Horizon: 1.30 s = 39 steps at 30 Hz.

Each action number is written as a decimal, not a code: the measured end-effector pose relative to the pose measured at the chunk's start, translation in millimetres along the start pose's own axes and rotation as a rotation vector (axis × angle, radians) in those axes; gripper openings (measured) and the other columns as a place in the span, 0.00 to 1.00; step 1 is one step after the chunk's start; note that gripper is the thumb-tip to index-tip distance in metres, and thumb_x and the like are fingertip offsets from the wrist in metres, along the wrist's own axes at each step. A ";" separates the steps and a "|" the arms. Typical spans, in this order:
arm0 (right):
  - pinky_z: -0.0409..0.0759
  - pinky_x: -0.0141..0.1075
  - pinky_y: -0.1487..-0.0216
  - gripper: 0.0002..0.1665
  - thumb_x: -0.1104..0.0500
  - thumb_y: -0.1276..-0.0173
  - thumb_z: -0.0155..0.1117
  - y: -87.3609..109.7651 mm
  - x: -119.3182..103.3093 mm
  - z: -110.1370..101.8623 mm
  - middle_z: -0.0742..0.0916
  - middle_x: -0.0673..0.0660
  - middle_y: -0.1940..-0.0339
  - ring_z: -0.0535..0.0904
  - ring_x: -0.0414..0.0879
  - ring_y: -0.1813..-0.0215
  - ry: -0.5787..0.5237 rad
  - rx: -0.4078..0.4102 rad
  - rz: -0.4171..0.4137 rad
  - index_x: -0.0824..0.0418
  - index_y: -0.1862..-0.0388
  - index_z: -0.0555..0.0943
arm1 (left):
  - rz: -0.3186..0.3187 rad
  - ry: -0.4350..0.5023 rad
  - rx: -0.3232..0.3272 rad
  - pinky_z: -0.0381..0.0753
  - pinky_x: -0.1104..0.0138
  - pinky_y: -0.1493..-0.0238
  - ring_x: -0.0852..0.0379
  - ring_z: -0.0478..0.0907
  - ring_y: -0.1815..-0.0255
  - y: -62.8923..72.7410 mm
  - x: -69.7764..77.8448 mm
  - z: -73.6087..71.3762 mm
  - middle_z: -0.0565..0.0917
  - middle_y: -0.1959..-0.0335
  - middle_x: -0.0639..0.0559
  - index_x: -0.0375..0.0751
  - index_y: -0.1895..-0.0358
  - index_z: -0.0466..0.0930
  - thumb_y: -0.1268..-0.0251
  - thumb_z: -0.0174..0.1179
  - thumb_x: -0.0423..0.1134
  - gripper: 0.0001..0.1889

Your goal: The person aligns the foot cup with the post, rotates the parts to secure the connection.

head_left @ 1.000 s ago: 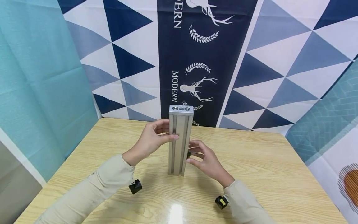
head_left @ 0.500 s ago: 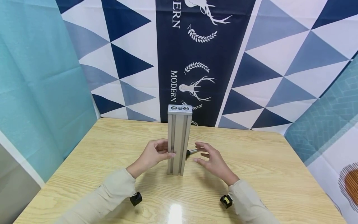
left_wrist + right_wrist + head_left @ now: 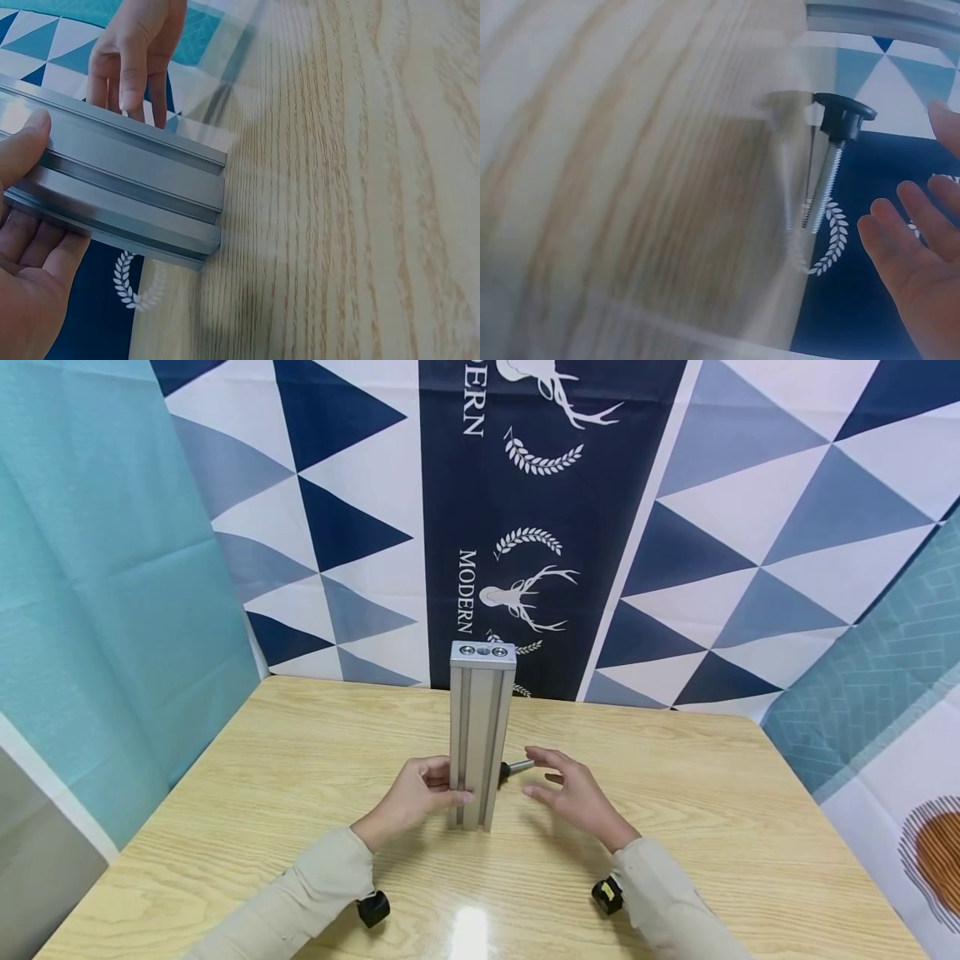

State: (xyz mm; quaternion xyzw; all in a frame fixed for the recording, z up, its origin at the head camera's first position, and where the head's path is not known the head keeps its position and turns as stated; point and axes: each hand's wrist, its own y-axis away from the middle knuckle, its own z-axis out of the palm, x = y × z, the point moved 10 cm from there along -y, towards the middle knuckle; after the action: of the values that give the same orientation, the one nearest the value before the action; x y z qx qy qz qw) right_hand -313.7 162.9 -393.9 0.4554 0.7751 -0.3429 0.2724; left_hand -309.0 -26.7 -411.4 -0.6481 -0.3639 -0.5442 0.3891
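An aluminium extrusion profile [image 3: 480, 735] stands upright on the wooden table, a silver end plate with several holes on its top. My left hand [image 3: 408, 793] grips its lower part, thumb on the near face and fingers round the back; the left wrist view shows this hold on the grooved profile [image 3: 150, 184]. Behind the profile's right side, a levelling foot [image 3: 517, 767] with a black base and threaded rod lies on the table, its base partly hidden. Beside that levelling foot [image 3: 826, 180], my right hand [image 3: 573, 793] hovers with loosely spread fingers, holding nothing.
The wooden table [image 3: 712, 827] reaches back to a patterned cloth [image 3: 360, 527] hanging behind it. A teal curtain [image 3: 112, 568] hangs along the left side. Black wrist cameras stick out below both sleeves.
My left hand has slid down the profile from its upper part. My right hand has drawn back to the right, leaving the levelling foot in view on the table. The profile stays put.
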 end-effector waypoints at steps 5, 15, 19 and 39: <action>0.76 0.51 0.42 0.34 0.64 0.40 0.70 -9.9 5.5 4.6 0.79 0.65 0.39 0.75 0.60 0.40 0.077 -0.022 -0.016 0.69 0.35 0.71 | 0.000 0.003 -0.012 0.82 0.64 0.51 0.52 0.83 0.53 -0.4 -0.9 0.8 0.84 0.52 0.38 0.30 0.43 0.76 0.45 0.70 0.35 0.26; 0.69 0.51 0.35 0.31 0.61 0.40 0.71 -33.8 21.1 26.3 0.79 0.62 0.39 0.73 0.58 0.37 0.291 -0.171 0.000 0.65 0.38 0.75 | -0.005 0.027 -0.017 0.82 0.63 0.51 0.51 0.83 0.54 0.2 -2.5 1.7 0.84 0.54 0.38 0.29 0.42 0.75 0.44 0.70 0.34 0.26; 0.72 0.50 0.37 0.29 0.62 0.41 0.72 -40.4 23.4 32.1 0.81 0.62 0.42 0.76 0.57 0.40 0.292 -0.186 -0.025 0.66 0.40 0.76 | -0.001 0.033 -0.019 0.82 0.64 0.51 0.52 0.84 0.55 -0.1 -3.2 2.3 0.85 0.55 0.38 0.30 0.42 0.76 0.44 0.70 0.34 0.26; 0.80 0.45 0.48 0.17 0.62 0.42 0.73 -42.1 29.2 31.9 0.88 0.54 0.58 0.84 0.48 0.54 0.316 -0.201 -0.061 0.59 0.53 0.83 | -0.012 0.025 -0.010 0.82 0.64 0.51 0.52 0.83 0.54 0.3 -1.6 0.5 0.84 0.54 0.40 0.32 0.42 0.76 0.46 0.71 0.35 0.27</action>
State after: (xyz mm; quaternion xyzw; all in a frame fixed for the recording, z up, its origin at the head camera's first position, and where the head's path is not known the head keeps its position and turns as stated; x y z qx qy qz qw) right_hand -360.6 138.4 -423.1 0.4502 0.8521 -0.1961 0.1809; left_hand -308.7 -26.4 -413.0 -0.6410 -0.3600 -0.5564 0.3872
